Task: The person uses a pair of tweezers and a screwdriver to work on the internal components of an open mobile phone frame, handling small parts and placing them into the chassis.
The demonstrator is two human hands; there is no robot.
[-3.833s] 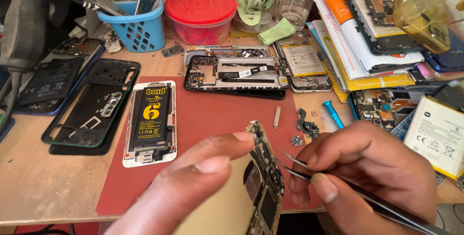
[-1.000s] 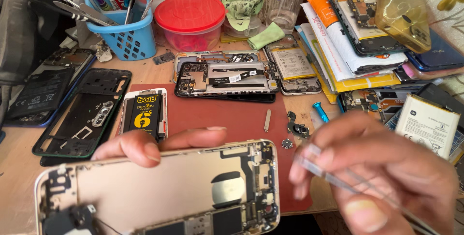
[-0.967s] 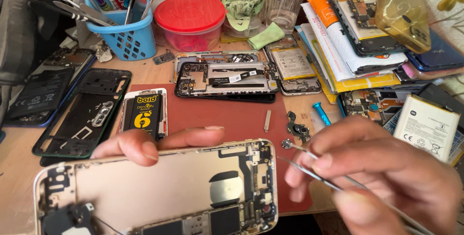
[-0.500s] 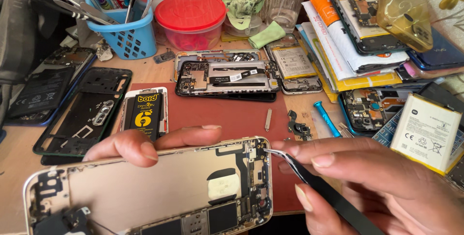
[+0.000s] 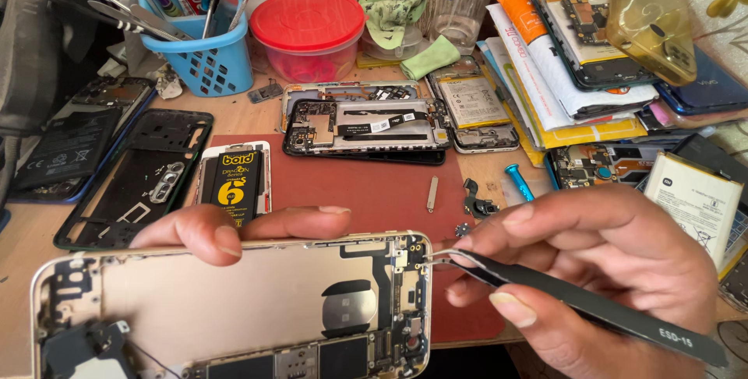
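My left hand grips the top edge of an opened phone housing, gold-coloured inside, held flat near the bottom of the view. Circuit parts and a round coil show in its right half. My right hand holds black tweezers, whose tips touch the upper right corner of the housing beside the small board there.
A red mat lies on the wooden table with a phone battery, small screws and a blue bit. Several dismantled phones, a blue tool basket, a red-lidded tub and stacked packets crowd the back and right.
The housing went from edge-on to flat and open side up. My right hand moved left, bringing the tweezer tips onto the housing's upper right corner.
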